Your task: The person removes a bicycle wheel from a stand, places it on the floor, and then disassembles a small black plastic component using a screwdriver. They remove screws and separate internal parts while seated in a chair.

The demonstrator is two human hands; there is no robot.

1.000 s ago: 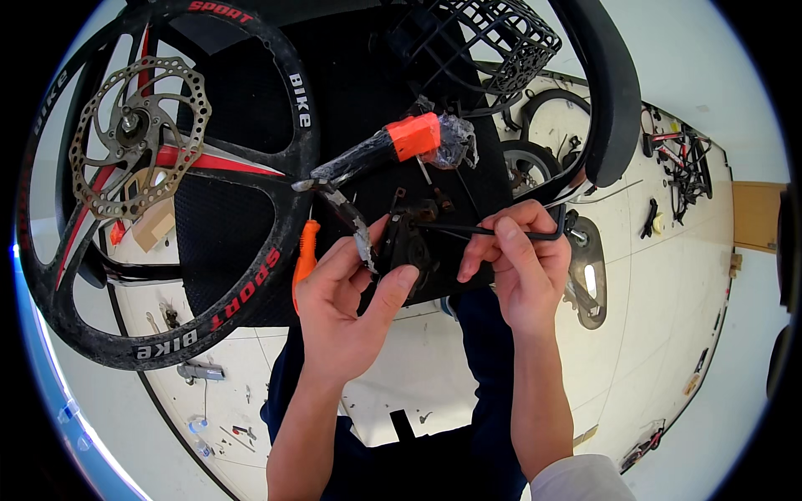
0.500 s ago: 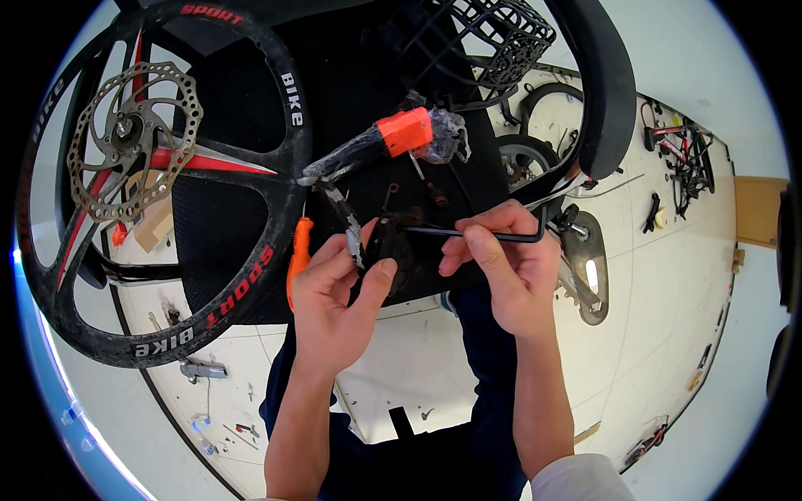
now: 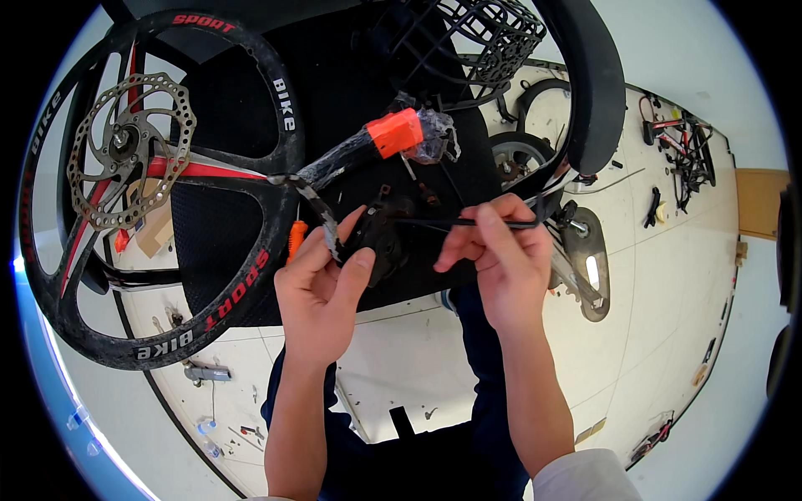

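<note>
Between finger and thumb, my left hand [image 3: 317,296] grips a dark bike part that looks like a brake caliper [image 3: 384,246]. A hex key [image 3: 443,223], black and L-shaped, is pinched in my right hand [image 3: 510,267]. Its long arm points left and its tip meets the caliper; whether it sits in a bolt is too dark to tell. A cable with peeling grey-black wrap [image 3: 317,209] runs from beside my left fingers up to a wrapped tube [image 3: 342,159] with orange tape [image 3: 395,134]. An orange screwdriver handle [image 3: 296,238] shows behind my left hand.
A black spoked wheel [image 3: 276,209] with a metal brake disc [image 3: 83,196] fills the left side. A black basket [image 3: 510,50] and a curved black fender [image 3: 597,108] stand at the far right. Bike parts [image 3: 689,159] and small tools [image 3: 249,432] lie on the white floor.
Both hands have shifted slightly left, carrying the caliper and hex key. The hex key's bent end now looks turned away behind my right fingers. More of the caliper shows.
</note>
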